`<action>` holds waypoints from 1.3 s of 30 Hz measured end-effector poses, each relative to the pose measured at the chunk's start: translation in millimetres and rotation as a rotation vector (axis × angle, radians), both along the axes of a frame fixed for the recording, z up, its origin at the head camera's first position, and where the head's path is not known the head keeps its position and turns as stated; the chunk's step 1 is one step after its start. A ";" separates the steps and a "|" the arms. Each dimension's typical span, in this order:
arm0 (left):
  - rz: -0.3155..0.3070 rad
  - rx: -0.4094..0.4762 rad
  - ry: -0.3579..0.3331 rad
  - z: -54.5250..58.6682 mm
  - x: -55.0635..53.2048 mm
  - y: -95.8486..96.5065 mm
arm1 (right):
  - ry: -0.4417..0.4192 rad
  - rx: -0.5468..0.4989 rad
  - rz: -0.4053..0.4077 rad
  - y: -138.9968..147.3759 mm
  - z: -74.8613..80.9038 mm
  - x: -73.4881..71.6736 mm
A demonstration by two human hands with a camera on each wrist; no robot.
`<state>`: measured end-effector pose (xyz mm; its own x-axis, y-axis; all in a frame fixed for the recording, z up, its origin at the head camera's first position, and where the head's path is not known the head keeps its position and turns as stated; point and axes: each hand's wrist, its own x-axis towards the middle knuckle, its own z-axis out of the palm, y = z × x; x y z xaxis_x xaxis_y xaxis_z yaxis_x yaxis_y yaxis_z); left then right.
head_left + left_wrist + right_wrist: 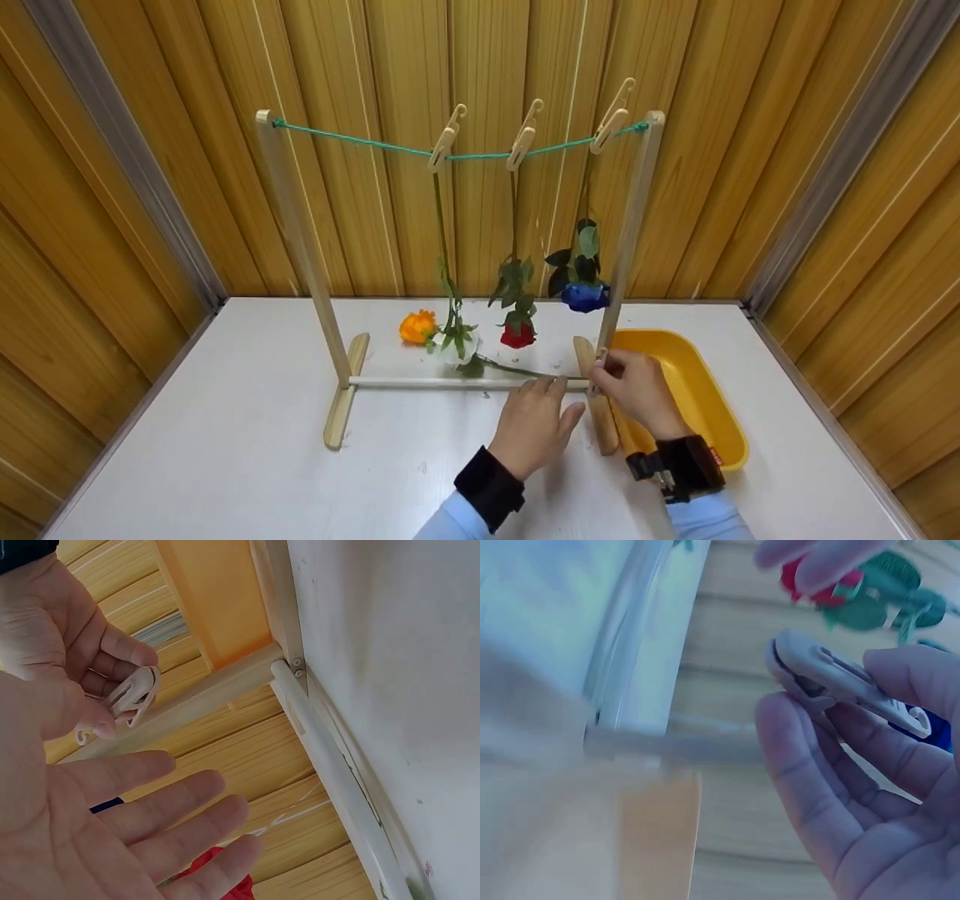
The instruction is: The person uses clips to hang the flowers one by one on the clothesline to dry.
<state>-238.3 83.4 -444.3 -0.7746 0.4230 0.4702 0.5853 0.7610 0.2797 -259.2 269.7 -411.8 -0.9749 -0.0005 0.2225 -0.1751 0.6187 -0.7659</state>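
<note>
My right hand (641, 390) pinches a beige clothespin (832, 679) between thumb and fingers, beside the foot of the rack's right post. My left hand (532, 424) has its fingers extended, fingertips close to the rack's white bottom rail (450, 383). Behind that rail an orange flower (418, 328) lies on the table, its green stem (525, 369) reaching right toward my hands. From the green line (352, 139) three flowers hang head down on clothespins: a white flower (459, 346), a red rose (517, 334) and a blue rose (585, 297).
A yellow tray (720, 405) stands right of the wooden rack, partly behind my right hand and wrist. The rack's posts (307, 247) rise from wooden feet on the white table (247, 450). Wood-patterned walls (405, 67) enclose the back and sides.
</note>
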 end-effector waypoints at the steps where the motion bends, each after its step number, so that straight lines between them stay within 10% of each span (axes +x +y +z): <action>1: -0.005 0.015 0.006 -0.8 -0.3 -2.9 | 0.029 -0.018 0.005 -4.0 -1.4 1.9; 18: -0.168 0.432 -0.191 -18.0 -1.7 -33.2 | 0.158 -0.290 0.148 -37.6 -35.3 18.4; 39: -0.152 0.430 -0.145 -23.5 -5.9 -36.3 | 0.092 -0.367 0.291 -49.9 -39.7 21.6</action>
<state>-244.2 47.2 -467.8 -0.7895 0.3274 0.5191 0.6128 0.4672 0.6374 -237.7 219.8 -451.5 -0.9222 -0.1761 0.3442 -0.3782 0.2251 -0.8980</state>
